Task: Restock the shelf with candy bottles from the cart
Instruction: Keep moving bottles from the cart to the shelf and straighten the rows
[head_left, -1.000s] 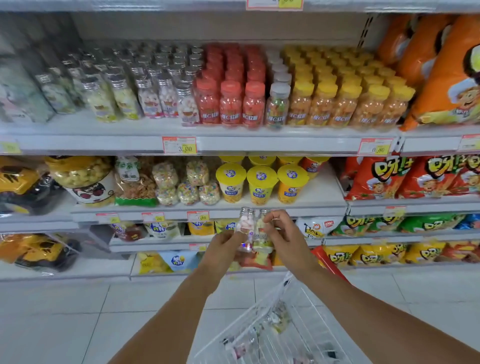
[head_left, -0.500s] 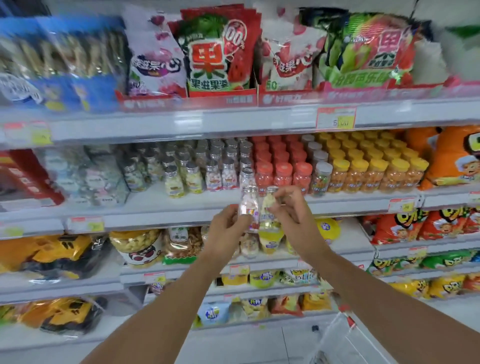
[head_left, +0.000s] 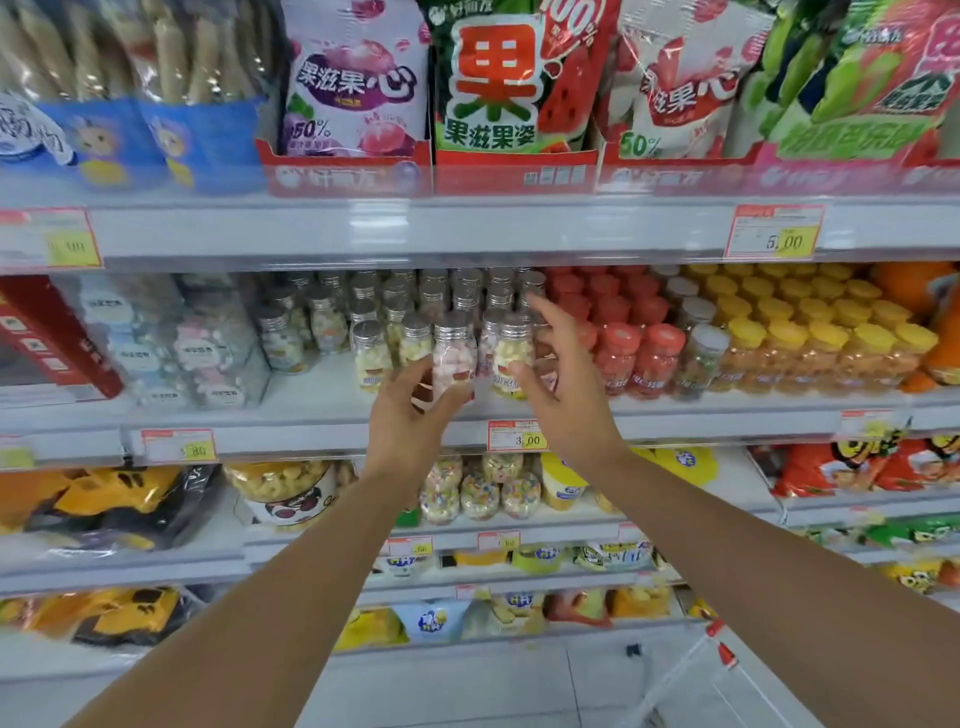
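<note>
Pink candy bottle upright at the front of the middle shelf, among silver-capped bottles; left hand grips its lower part; yellow candy bottle just beside it; right hand holds nothing, fingers spread, thumb near the yellow bottle; cart corner at lower right.

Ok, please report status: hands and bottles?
Left hand grips pink-candy bottle at shelf front. Right hand open beside yellow-candy bottle. Silver-capped bottles packed right behind.
</note>
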